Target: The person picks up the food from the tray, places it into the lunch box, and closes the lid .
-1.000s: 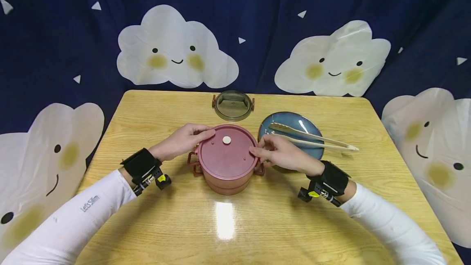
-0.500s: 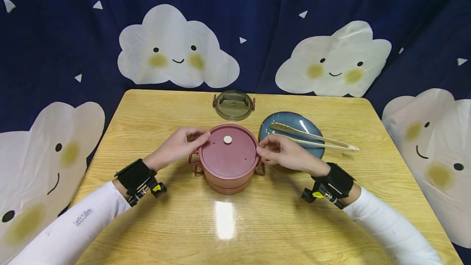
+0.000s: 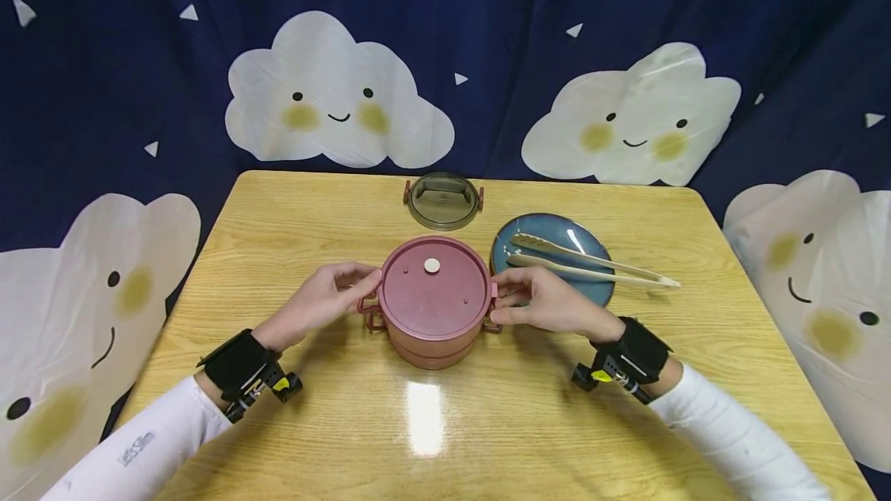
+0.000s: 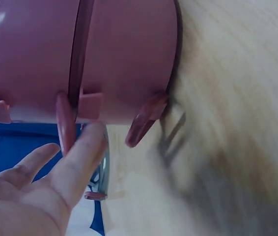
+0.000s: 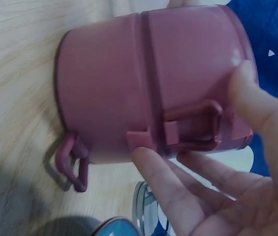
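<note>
A round dark-pink two-tier pot stands on the table, topped by a flat lid with a white knob. My left hand is at its left side, thumb by the rim. In the left wrist view, one finger reaches a small tab near the seam, beside a loop handle. On the opposite side is my right hand. The right wrist view has its thumb against the upper tier, one finger at a lower tab, and a loop handle between them.
Behind the pot lies a smoky see-through lid with red side clips. A blue plate stands at the right, with beige tongs across it, their end overhanging the plate. A dark blue curtain hangs behind the table.
My left hand has slid down and left from the lid's rim to the pot's side. My right thumb has left the lid's edge and moved lower. The pot stays in place.
</note>
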`<state>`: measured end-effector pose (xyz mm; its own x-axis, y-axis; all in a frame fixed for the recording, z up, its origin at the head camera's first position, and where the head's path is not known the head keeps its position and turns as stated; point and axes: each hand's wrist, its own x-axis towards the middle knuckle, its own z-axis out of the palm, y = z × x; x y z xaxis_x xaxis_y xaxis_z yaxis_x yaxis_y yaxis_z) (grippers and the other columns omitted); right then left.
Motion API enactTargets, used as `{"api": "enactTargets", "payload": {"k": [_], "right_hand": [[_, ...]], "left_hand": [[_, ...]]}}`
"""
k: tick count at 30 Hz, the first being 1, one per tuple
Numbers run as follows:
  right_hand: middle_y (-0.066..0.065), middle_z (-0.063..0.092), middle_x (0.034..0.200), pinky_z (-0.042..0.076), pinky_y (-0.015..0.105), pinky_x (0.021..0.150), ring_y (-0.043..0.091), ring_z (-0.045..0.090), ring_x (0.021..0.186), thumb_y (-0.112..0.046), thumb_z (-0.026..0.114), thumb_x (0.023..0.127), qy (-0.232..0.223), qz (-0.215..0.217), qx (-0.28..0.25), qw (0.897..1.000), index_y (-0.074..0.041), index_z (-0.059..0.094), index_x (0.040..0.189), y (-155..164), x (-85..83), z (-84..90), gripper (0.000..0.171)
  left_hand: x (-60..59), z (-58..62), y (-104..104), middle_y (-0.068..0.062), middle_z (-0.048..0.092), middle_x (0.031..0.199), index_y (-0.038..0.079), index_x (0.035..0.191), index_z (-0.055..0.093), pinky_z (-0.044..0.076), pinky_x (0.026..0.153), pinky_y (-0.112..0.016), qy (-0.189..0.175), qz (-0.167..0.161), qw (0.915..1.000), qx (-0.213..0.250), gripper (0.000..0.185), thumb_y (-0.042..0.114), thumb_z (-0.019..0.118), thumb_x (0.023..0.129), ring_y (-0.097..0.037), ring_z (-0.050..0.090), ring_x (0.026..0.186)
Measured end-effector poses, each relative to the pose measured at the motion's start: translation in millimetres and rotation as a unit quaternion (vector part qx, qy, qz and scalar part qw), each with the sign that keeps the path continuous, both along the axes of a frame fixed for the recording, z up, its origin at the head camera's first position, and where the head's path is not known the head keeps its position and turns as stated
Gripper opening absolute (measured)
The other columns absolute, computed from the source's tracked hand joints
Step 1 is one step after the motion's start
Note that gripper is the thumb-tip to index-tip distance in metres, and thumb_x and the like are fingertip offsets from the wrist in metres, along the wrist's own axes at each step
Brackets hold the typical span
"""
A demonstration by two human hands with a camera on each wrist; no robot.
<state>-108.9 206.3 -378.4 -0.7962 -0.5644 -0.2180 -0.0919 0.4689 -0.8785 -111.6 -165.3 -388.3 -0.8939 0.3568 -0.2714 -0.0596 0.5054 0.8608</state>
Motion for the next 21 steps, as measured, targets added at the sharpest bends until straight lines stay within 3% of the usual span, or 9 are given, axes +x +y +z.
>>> {"api": "enactTargets", "payload": {"k": [5,8,13,21], "right_hand": [[0.012,0.081,0.114,0.065,0.027,0.089,0.016,0.078,0.104,-0.016,0.085,0.089,0.038,0.016,0.004,0.999,-0.004,0.075,0.121,0.7,-0.2,-8.9,0.035],[0.004,0.082,0.107,0.063,0.024,0.084,0.007,0.076,0.095,-0.02,0.086,0.089,0.072,0.014,0.021,0.997,-0.011,0.079,0.116,-0.2,-0.1,-11.1,0.029],[0.0,0.083,0.106,0.06,0.019,0.081,0.002,0.073,0.092,-0.02,0.083,0.091,0.103,0.016,0.029,0.994,-0.015,0.08,0.115,-1.3,1.5,-11.8,0.024],[0.004,0.082,0.112,0.062,0.021,0.089,0.008,0.077,0.103,-0.017,0.078,0.095,0.103,0.02,0.019,0.994,-0.011,0.077,0.123,0.0,1.4,-13.0,0.029]], "left_hand": [[3.7,-7.7,-1.1,-0.018,0.068,0.14,0.006,0.145,0.061,0.063,0.1,-0.037,-0.041,0.003,0.9971,0.064,0.059,0.051,0.057,0.107,-0.026,0.071,0.119],[4.5,-11.1,-0.9,-0.019,0.067,0.14,0.004,0.145,0.061,0.063,0.101,-0.037,-0.049,0.004,0.9956,0.08,0.059,0.049,0.056,0.108,-0.026,0.074,0.116],[6.4,-13.1,-0.6,-0.017,0.071,0.138,0.004,0.143,0.064,0.06,0.106,-0.041,-0.045,0.007,0.9964,0.072,0.06,0.052,0.056,0.107,-0.025,0.075,0.117],[12.6,-11.2,0.5,-0.013,0.075,0.132,0.006,0.141,0.066,0.059,0.109,-0.042,-0.042,0.025,0.9978,0.043,0.064,0.058,0.058,0.104,-0.022,0.075,0.117]]}}
